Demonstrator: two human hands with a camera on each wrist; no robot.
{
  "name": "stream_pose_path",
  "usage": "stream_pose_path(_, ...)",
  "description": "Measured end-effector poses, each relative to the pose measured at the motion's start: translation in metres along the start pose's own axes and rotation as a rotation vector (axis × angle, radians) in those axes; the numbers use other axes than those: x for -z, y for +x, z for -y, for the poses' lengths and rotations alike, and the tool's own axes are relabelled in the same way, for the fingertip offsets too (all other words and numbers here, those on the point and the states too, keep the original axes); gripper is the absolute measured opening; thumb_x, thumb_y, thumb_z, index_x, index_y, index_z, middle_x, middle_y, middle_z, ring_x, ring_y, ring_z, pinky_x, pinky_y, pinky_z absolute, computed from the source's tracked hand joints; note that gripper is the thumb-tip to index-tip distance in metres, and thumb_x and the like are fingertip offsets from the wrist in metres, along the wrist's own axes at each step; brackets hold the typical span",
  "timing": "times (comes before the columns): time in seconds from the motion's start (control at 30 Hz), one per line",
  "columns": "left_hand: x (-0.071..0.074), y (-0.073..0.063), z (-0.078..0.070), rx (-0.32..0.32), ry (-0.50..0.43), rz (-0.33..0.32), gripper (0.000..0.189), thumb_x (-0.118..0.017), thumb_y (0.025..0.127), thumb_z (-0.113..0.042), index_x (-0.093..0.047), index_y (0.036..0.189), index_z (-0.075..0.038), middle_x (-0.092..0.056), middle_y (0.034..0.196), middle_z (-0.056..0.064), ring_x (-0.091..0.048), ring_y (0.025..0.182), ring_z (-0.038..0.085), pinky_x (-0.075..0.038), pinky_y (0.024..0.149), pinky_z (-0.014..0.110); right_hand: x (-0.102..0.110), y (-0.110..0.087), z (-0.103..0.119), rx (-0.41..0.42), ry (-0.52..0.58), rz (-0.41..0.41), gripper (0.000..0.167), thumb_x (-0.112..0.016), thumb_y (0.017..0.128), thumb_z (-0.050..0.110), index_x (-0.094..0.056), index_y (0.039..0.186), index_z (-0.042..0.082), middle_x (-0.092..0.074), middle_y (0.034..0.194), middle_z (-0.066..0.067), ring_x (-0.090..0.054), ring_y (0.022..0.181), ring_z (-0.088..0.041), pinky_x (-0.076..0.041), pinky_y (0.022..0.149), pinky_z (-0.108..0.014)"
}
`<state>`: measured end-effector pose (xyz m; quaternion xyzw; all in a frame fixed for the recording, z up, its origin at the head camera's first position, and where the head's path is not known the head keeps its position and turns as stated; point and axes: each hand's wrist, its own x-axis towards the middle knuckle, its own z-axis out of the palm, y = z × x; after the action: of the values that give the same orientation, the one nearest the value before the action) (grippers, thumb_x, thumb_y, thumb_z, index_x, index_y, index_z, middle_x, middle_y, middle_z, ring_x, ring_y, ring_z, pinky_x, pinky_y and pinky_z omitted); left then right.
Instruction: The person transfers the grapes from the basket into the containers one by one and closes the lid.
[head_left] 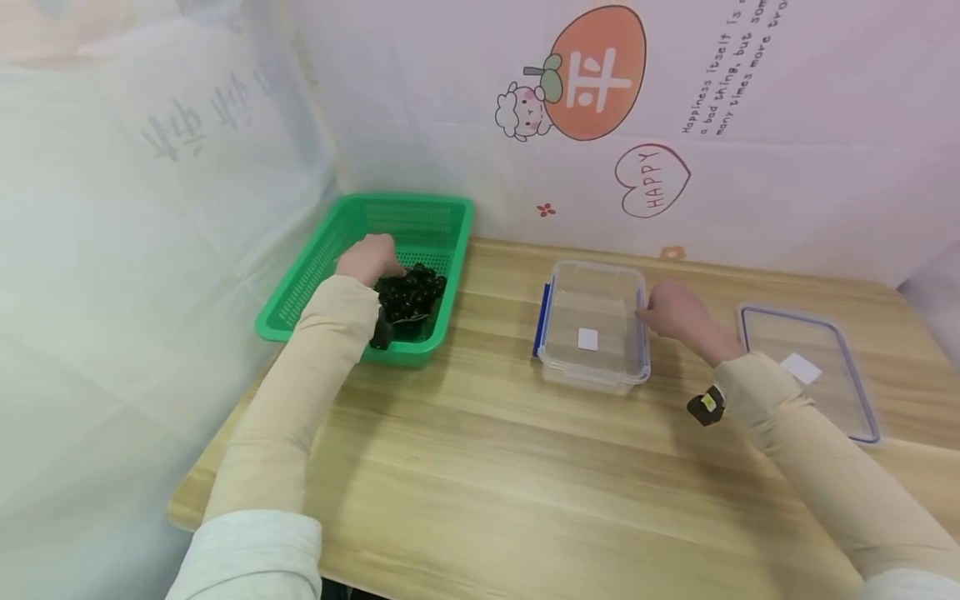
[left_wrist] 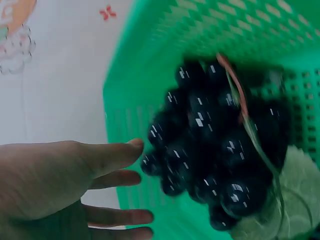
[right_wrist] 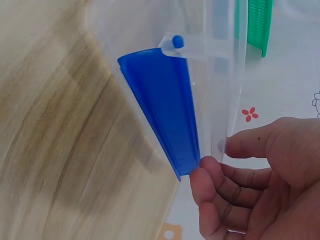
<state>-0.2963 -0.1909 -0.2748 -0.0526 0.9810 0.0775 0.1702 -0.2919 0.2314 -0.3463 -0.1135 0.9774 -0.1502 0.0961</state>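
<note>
A bunch of dark, glossy grapes (head_left: 416,292) lies in the green plastic basket (head_left: 401,200) at the left. My left hand (head_left: 371,258) reaches into this basket. In the left wrist view, the left hand (left_wrist: 50,182) has its fingers extended, thumb tip very close to the grapes (left_wrist: 200,125); whether it touches them I cannot tell. At the clear plastic container (head_left: 600,312), my right hand (head_left: 678,312) is on the right rim. Its thumb and curled fingers pinch that rim beside a blue latch (right_wrist: 165,105) that hangs down, as the right wrist view shows.
A clear lid (head_left: 817,408) with a bluish seal lies on the wooden table (head_left: 465,467) to the right. Another blue latch (head_left: 542,321) is on the container's left side. Printed white sheeting (head_left: 420,108) stands behind the table. Something pale green (left_wrist: 300,180) sits beside the grapes.
</note>
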Motion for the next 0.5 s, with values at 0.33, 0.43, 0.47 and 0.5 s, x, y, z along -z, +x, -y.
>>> stream_pose_path(0.33,-0.006,0.009,0.011,-0.042,-0.017,0.103,0.038,-0.047,0.096,-0.018,-0.048,0.133,-0.007,-0.037,0.146,0.020,-0.049,0.105,0.030,-0.043,0.076,0.040,-0.005,-0.001,0.000,-0.012,-0.026,-0.040,0.042,-0.054,0.090,0.019,-0.040,0.051,0.012,-0.034,0.046,0.007,-0.032,0.043,-0.008,-0.029,0.042,-0.021)
stream_pose_path(0.43,-0.010,0.014,0.008,-0.073,-0.003,0.112,0.034,-0.046,0.096,-0.015,-0.051,0.128,-0.005,-0.048,0.133,0.019,-0.045,0.093,0.025,-0.039,0.073,0.037,-0.007,-0.002,0.000,-0.007,-0.026,-0.050,0.041,-0.054,0.090,0.019,-0.041,0.052,0.012,-0.035,0.046,0.006,-0.033,0.044,-0.008,-0.030,0.042,-0.022)
stream_pose_path(0.47,-0.011,0.016,0.007,-0.089,0.003,0.115,0.027,-0.046,0.096,-0.013,-0.053,0.120,-0.005,-0.053,0.120,0.018,-0.043,0.085,0.023,-0.038,0.071,0.036,-0.007,-0.002,0.001,-0.003,-0.025,-0.053,0.041,-0.054,0.090,0.019,-0.041,0.052,0.012,-0.035,0.046,0.006,-0.033,0.043,-0.008,-0.030,0.042,-0.022)
stream_pose_path(0.5,-0.013,0.018,0.006,-0.108,0.007,0.119,0.019,-0.045,0.096,-0.012,-0.054,0.111,-0.005,-0.054,0.105,0.015,-0.039,0.078,0.020,-0.036,0.069,0.035,-0.008,-0.003,0.001,-0.005,-0.022,-0.053,0.041,-0.054,0.091,0.018,-0.041,0.052,0.011,-0.035,0.046,0.006,-0.033,0.044,-0.009,-0.030,0.042,-0.022)
